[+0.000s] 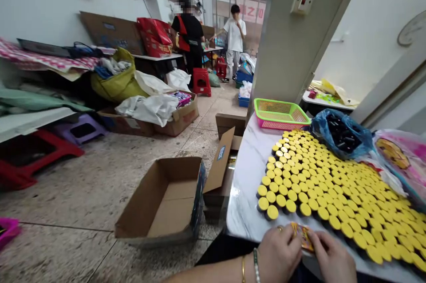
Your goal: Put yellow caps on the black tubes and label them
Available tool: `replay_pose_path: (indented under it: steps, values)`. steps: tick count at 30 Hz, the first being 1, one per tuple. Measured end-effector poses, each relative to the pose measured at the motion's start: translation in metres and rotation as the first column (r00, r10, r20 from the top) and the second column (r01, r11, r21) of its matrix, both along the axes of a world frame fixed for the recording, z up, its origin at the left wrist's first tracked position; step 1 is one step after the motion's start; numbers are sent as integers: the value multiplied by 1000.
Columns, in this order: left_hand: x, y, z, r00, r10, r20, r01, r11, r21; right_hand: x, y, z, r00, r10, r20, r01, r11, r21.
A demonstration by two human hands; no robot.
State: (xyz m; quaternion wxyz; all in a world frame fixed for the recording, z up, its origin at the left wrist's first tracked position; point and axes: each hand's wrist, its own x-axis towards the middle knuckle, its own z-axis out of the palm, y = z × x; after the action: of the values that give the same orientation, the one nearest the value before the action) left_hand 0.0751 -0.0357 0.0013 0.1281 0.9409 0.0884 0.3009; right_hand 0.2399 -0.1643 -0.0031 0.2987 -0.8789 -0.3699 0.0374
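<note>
My left hand (278,251), with a gold bangle and a beaded bracelet at the wrist, pinches one end of a small orange printed packet (304,237). The fingers of my right hand (333,256) are closed on the packet's other end. Both hands are at the near edge of a white marbled table (246,194). Just beyond them, a dense field of small dark cylinders with yellow tops (319,185) stands upright across the tabletop. What the packet contains is not visible.
Behind the cylinders are a green-and-pink basket (282,112) and a blue bag of black pieces (342,134). An open cardboard box (166,203) sits on the floor to the left. Two people (189,34) stand farther back, near red stools (201,82). A pillar (293,39) rises beyond the table.
</note>
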Motion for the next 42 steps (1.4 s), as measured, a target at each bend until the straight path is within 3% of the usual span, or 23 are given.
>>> replay_pose_path:
  steps: [4,8,10,13,15,21,27,30,32,34,36,38,40,42]
  values:
    - [-8,0,6,997,-22,-68,16,995,-98,-11,-4,-6,975,-39,219,0,984,177]
    - [-6,1,5,999,-19,-49,15,997,-79,-14,-3,-5,929,-183,321,99,960,263]
    - [-5,-1,4,999,-17,-31,15,998,-67,-18,-4,6,948,-201,249,138,959,247]
    - [-5,-2,2,1000,10,-15,-11,997,-71,-21,1,26,996,-92,-2,92,984,152]
    - [-2,-1,-2,1000,5,-14,-7,996,-88,-17,8,32,996,-47,-71,52,997,64]
    - [0,-1,-6,1000,22,-7,-23,995,-98,-4,16,25,965,-54,-258,88,989,121]
    - [-3,0,-2,1000,7,30,-1,985,-173,-9,6,32,968,-85,-238,128,976,174]
    - [-13,-1,2,987,-49,153,104,922,-374,-21,-8,43,974,-154,-166,199,930,310]
    - [-22,-3,7,975,-56,216,164,836,-524,-34,-16,52,952,-154,-265,252,884,394]
    - [-31,-6,13,970,-63,236,211,704,-678,-54,-18,62,898,-87,-430,287,859,425]
    - [-42,-8,22,967,-87,238,247,541,-804,-79,-16,69,843,8,-538,262,867,424]
    - [-56,-7,30,970,-98,223,243,442,-864,-105,-12,70,796,115,-594,185,889,419]
    - [-72,-1,33,980,-103,173,201,481,-853,-122,-8,63,710,223,-667,105,904,414]
    - [-90,8,33,980,-166,111,190,606,-772,-128,-4,53,639,321,-699,-40,922,386]
